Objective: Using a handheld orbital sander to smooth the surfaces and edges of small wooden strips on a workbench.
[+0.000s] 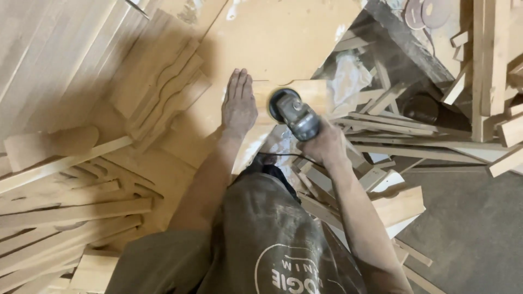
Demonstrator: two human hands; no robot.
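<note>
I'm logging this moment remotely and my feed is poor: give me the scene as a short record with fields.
left hand: flat, palm down, pressing on the wood piece
right hand: gripping the sander
sander: disc down on the wood piece, cord trailing toward the body
board: large sheet under the work
left side: stacked shaped slats
right side: pile of offcuts

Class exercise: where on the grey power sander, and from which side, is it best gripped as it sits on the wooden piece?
Grip the sander by its long grey body, from the rear end nearest the worker, as the right hand does. The round pad faces down on the wooden piece, so only the body is free. The left hand lies flat beside it.
</note>
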